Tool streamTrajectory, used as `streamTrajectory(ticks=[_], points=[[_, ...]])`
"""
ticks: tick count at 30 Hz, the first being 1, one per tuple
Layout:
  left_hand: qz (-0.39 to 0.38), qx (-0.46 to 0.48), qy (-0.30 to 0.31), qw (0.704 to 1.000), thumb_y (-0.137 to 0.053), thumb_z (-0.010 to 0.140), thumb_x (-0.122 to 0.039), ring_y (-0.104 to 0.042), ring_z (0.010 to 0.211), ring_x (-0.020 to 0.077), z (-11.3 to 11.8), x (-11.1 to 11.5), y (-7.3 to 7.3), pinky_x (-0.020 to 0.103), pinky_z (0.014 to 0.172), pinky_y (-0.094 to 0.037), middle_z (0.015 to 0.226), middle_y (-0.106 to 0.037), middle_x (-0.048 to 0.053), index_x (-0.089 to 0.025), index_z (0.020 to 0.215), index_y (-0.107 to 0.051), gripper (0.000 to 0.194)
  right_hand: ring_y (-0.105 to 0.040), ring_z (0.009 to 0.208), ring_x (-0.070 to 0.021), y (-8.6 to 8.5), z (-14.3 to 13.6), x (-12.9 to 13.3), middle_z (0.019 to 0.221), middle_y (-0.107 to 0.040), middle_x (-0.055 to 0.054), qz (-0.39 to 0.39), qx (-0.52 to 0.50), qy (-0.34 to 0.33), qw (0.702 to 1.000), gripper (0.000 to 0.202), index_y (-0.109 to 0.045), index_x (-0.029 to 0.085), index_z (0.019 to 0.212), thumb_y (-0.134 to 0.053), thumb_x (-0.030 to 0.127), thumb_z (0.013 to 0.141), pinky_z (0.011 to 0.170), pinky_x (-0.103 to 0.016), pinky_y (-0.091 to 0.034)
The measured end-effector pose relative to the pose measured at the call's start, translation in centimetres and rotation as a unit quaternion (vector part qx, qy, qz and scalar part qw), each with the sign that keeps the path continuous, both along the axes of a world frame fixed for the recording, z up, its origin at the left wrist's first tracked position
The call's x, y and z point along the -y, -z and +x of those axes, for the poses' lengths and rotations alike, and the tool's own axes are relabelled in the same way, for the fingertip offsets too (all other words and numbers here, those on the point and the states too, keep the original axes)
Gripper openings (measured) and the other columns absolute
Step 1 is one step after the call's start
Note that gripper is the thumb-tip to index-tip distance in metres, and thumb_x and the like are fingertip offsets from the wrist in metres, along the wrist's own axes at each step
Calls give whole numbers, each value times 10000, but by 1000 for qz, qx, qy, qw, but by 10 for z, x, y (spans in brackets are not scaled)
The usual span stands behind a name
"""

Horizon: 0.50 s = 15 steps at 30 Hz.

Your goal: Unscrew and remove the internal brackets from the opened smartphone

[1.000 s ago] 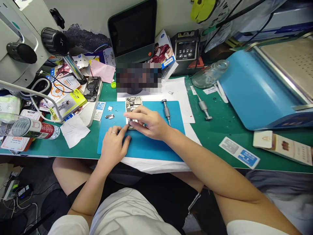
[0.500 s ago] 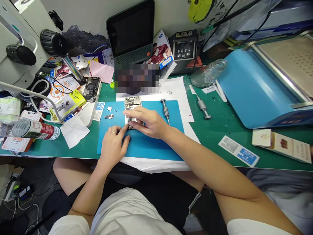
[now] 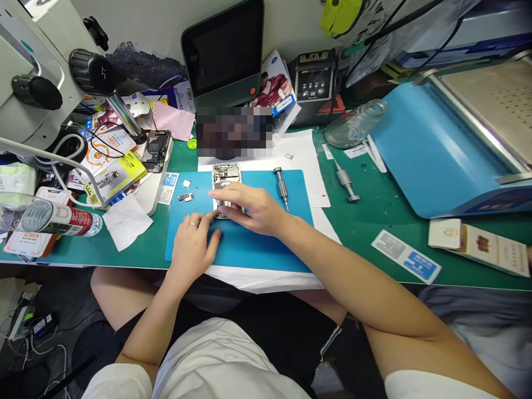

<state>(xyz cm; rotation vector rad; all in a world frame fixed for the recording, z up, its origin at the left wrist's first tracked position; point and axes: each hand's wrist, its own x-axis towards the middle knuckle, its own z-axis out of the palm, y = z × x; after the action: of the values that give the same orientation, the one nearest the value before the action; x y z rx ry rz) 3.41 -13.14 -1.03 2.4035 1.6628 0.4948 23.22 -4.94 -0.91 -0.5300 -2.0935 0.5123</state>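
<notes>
An opened phone (image 3: 226, 173) with bare inner parts lies upright on the blue mat (image 3: 249, 249). My right hand (image 3: 257, 208) is over its lower half, thumb and fingers closed on a small screwdriver (image 3: 220, 205); only its grey top shows, the rest hidden by the fingers and the phone. Beside the phone's lower left edge rests my left hand (image 3: 193, 241), fingertips touching that edge, thumb apart, nothing held. Small metal phone parts (image 3: 186, 197) lie left of the phone. A second screwdriver (image 3: 281, 185) lies on the mat to the right.
Another screwdriver (image 3: 344, 180) and a glass jar (image 3: 355, 124) lie on the green table right of the mat. A blue machine (image 3: 419, 160) stands far right. On the left are a microscope stand (image 3: 124, 113), boxes (image 3: 116, 180), a plastic bottle (image 3: 62, 218) and a tissue (image 3: 127, 223).
Both hands stay almost in place at the phone; the right fingers have shifted very slightly around the screwdriver. The whole view has moved a little.
</notes>
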Motion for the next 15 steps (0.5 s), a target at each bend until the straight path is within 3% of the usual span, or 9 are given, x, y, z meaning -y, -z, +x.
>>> streamTrajectory(ticks=[4, 9, 12, 15], points=[[3, 13, 3, 1000, -533, 1037, -284, -576, 956, 257, 0, 1, 0, 398, 850, -475, 1085, -643, 80, -196, 1110, -587, 126, -645, 808, -128, 2, 1, 0, 1017, -672, -26, -9, 13, 12, 1000, 428, -529, 317, 1435, -561, 198, 1026, 680, -236, -544], [9, 13, 6, 1000, -530, 1025, -256, -575, 934, 255, 0, 2, -1, 395, 833, -472, 1055, -629, 78, -207, 1025, -569, 63, -632, 743, -130, 7, 1, 1, 1048, -693, -22, 8, 26, 47, 999, 445, -496, 324, 1457, -534, 223, 1025, 664, -254, -549], [6, 12, 7, 1000, -522, 1022, -241, -575, 939, 253, 0, 2, -1, 392, 833, -468, 1061, -626, 78, -215, 1021, -571, 55, -631, 724, -153, 5, 3, 2, 1011, -708, -23, -10, 4, 119, 993, 453, -486, 310, 1457, -531, 264, 1009, 715, -304, -578], [4, 12, 8, 1000, -515, 1019, -226, -569, 926, 248, 0, 2, -1, 385, 814, -461, 1049, -622, 77, -214, 1015, -572, 59, -639, 750, -204, -3, 10, 0, 977, -704, -49, -77, 10, 236, 969, 492, -477, 275, 1474, -491, 304, 983, 779, -382, -587]])
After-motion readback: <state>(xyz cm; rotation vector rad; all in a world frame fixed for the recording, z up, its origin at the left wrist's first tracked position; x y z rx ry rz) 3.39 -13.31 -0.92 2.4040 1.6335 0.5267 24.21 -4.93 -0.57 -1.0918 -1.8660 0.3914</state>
